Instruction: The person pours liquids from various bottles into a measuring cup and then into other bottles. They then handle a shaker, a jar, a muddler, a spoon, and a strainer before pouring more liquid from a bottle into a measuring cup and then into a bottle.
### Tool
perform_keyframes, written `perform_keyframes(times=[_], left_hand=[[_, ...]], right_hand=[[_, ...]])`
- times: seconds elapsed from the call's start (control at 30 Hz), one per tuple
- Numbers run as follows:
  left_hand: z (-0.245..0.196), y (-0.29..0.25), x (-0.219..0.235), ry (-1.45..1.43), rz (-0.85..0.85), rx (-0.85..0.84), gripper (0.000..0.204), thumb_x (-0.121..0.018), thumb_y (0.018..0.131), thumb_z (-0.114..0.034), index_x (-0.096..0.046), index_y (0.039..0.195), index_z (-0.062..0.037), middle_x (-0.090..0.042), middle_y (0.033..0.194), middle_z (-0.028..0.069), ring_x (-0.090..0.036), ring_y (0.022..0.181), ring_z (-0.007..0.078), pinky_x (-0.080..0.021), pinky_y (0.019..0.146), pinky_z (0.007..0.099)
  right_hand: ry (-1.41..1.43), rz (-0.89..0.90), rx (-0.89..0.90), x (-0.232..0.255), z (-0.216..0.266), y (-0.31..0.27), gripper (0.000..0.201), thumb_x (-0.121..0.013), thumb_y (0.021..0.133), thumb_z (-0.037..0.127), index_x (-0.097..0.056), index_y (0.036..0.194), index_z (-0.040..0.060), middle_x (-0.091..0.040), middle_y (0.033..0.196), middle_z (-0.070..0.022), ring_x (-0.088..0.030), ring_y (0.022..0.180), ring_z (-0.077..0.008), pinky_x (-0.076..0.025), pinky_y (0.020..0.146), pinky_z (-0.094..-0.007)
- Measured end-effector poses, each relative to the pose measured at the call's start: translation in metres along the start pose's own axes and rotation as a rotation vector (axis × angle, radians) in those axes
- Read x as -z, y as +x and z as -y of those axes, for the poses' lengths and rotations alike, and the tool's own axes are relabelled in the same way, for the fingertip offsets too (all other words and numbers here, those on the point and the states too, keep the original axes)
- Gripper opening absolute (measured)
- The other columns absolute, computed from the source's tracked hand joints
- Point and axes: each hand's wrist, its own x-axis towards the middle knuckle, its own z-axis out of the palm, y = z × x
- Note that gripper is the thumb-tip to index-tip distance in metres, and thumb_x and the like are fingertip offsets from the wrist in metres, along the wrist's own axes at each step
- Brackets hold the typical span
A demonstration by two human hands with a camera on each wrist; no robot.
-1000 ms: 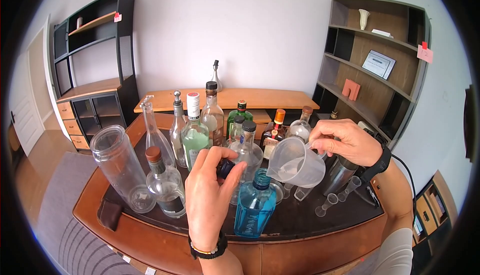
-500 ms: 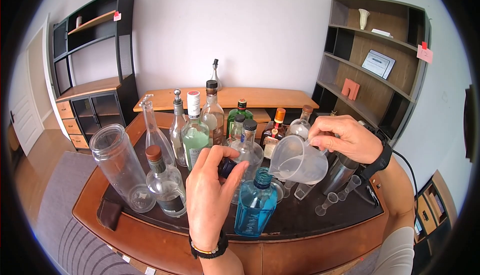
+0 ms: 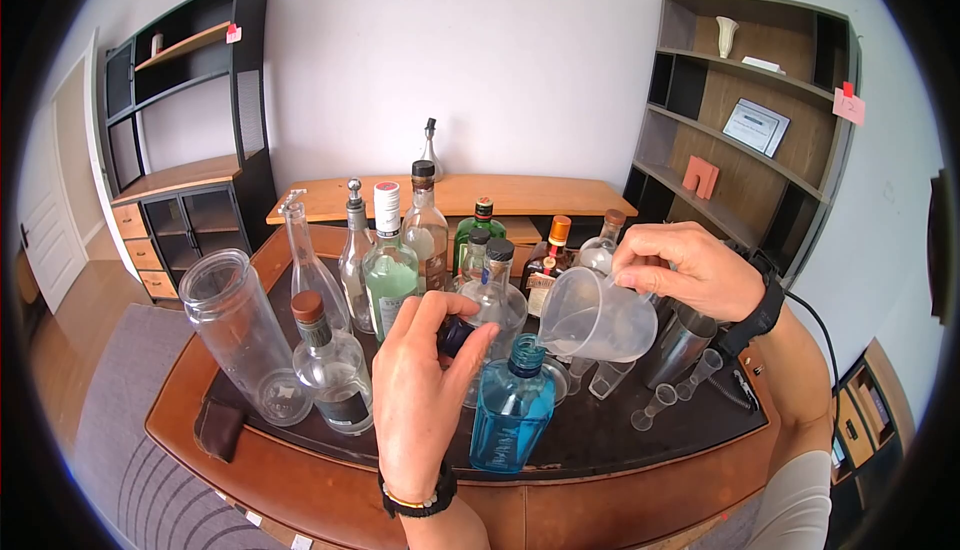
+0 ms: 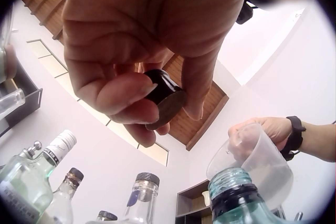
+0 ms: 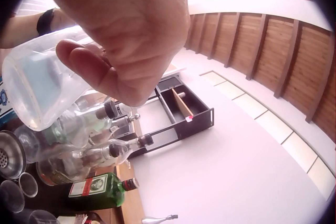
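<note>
My left hand [image 3: 415, 390] pinches a dark, shiny bottle cap [image 4: 167, 98] between thumb and fingers, left of the neck of a blue glass bottle [image 3: 512, 415]. That bottle stands upright and uncapped at the table's front. With my right hand [image 3: 690, 272] I grip the handle of a translucent plastic measuring jug [image 3: 612, 322]. The jug is tilted to the left, its spout right at the blue bottle's mouth. A little clear liquid shows inside the jug. In the left wrist view the jug overlaps the bottle's threaded neck [image 4: 229, 182].
Behind and left stand several bottles, including a white-capped one [image 3: 388, 270], a brown-stoppered one [image 3: 335, 385] and a green one [image 5: 107, 191]. A tall glass cylinder [image 3: 245, 335] stands far left. Right of the jug are a metal shaker [image 3: 683, 350] and small double-ended measures [image 3: 655, 408].
The jug has shifted slightly right and tipped further, with my right hand rising a little. My left hand stays nearly in place with the cap.
</note>
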Motion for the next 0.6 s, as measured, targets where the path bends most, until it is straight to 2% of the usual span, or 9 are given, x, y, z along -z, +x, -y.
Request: perform_keyframes(times=[0.33, 0.6], left_hand=[[0.0024, 0.0004, 0.0004, -0.007, 0.000, 0.000, 0.022, -0.076, 0.083, -0.005, -0.064, 0.100, 0.0006, -0.062, 0.087, 0.0075, -0.056, 0.071, 0.0140, -0.046, 0.063, 0.0279], [0.0009, 0.0000, 0.0008, 0.008, -0.009, -0.008, 0.022, -0.077, 0.082, -0.005, -0.064, 0.100, -0.0001, -0.063, 0.086, 0.0084, -0.057, 0.070, 0.0163, -0.046, 0.064, 0.0297]], right_hand=[[-0.034, 0.004, 0.025, 0.0020, 0.0034, 0.0022, 0.019, -0.064, 0.096, 0.016, -0.064, 0.094, -0.0031, -0.058, 0.081, -0.0060, -0.055, 0.073, -0.0139, -0.045, 0.066, -0.0298], [-0.036, 0.006, 0.009, 0.0037, 0.0071, 0.0022, 0.018, -0.065, 0.096, 0.015, -0.065, 0.095, -0.0029, -0.059, 0.082, -0.0058, -0.054, 0.073, -0.0139, -0.045, 0.067, -0.0294]])
